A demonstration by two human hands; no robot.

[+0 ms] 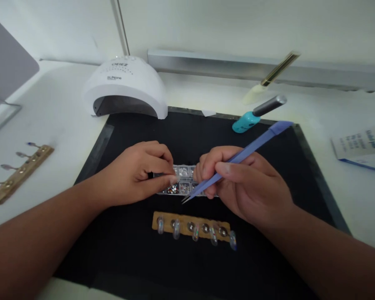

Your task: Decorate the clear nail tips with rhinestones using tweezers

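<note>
My right hand (246, 179) is closed around blue-purple tweezers (253, 146), whose fine metal tips point down and left. Between my hands lies a clear compartment case of rhinestones (184, 188), with white and multicoloured stones in its cells. My left hand (143, 171) pinches at the case with thumb and forefinger, and the exact spot gripped is hidden. Fingers of my right hand cover part of the case's right side. Nearer to me, a wooden nail-tip stand (183, 221) holds several clear, decorated nail tips on round metal studs.
Behind the black mat (128, 250) stands a white nail lamp (125, 89). A turquoise polish bottle (246, 122) and a pale bottle with a gold cap (255, 93) are at the back right. Another nail-tip stand (21, 175) lies left, a printed packet (361, 146) right.
</note>
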